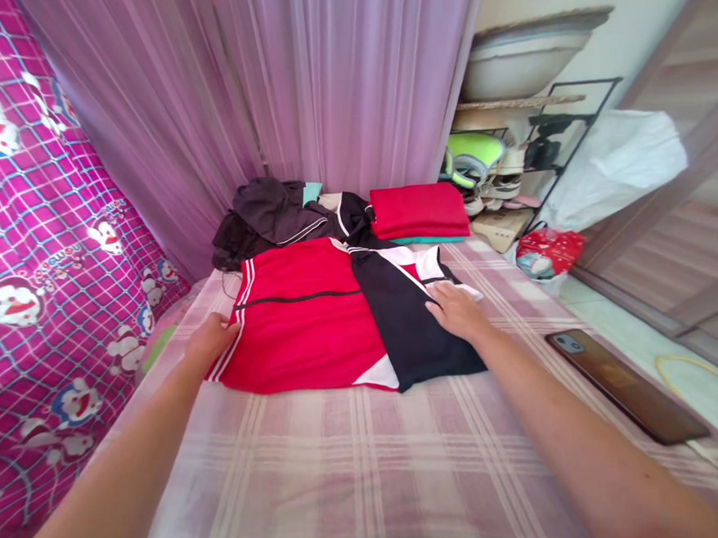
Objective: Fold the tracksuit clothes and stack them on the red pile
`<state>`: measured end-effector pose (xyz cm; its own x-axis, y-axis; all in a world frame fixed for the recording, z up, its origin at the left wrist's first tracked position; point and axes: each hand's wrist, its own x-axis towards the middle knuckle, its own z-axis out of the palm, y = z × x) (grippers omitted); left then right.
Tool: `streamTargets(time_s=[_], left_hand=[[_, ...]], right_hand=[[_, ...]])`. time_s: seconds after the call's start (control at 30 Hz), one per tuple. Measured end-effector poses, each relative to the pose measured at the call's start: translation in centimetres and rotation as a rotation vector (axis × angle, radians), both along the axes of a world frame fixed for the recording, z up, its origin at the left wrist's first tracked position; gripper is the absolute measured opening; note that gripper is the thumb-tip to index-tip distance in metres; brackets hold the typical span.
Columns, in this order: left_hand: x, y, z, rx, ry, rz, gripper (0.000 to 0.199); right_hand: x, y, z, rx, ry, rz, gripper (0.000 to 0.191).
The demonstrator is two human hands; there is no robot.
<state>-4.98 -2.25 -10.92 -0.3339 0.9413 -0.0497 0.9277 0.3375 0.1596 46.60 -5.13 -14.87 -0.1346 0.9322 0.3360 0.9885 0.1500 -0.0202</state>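
Note:
A red, black and white jacket [307, 330] lies flat on the plaid bedsheet [361, 474], partly folded, with white stripes along its left edge. My left hand [217, 335] is at that striped edge, its fingers closed on the fabric. On the black part at the right rests my right hand [456, 307], fingers spread and lying flat near a white-piped edge. A white and red part of the garment shows just beyond my right hand.
Behind the jacket are a pile of dark clothes [274, 209] and a folded red stack [417, 212]. A phone [625, 381] with a cable lies at the right. Purple curtains [321, 83] hang at the back; a shoe rack [558, 169] and red bag [548, 252] stand beyond the bed.

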Motion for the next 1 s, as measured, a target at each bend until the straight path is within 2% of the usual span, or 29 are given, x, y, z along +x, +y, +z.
streamTargets(time_s=[0.13,0.3,0.4,0.5,0.63,0.8,0.9,1.0], left_hand=[[0.3,-1.1,0.3,0.049,0.076,-0.039,0.050],[1.6,-1.7,1.0,0.053,0.208,-0.144,0.045],[3.0,-1.6,0.1,0.183,0.249,-0.312,0.048],[4.4,-1.3,-1.7,0.272,0.263,-0.476,0.049],[5.3,-1.1,-3.7,0.195,0.255,-0.463,0.053],[5.6,-1.6,-3.8,0.200,0.251,-0.461,0.059],[6.0,-1.9,-3.4,0.194,0.268,-0.447,0.060],[6.2,-2.1,-3.4,0.190,0.277,-0.444,0.061]], right_hand=[[0.0,-0.3,-1.2,-0.087,-0.061,-0.058,0.047],[0.1,-0.4,-1.1,-0.085,-0.063,-0.075,0.049],[0.0,-0.4,-1.0,-0.078,-0.061,-0.068,0.050],[0.0,-0.4,-1.1,-0.076,-0.058,-0.070,0.050],[0.1,-0.5,-1.2,-0.074,-0.052,-0.069,0.049],[-0.4,-0.6,-0.4,-0.090,-0.042,-0.091,0.048],[-2.6,-0.9,0.8,-0.057,-0.010,-0.160,0.051],[-6.4,-1.4,2.0,0.010,0.036,-0.127,0.054]])
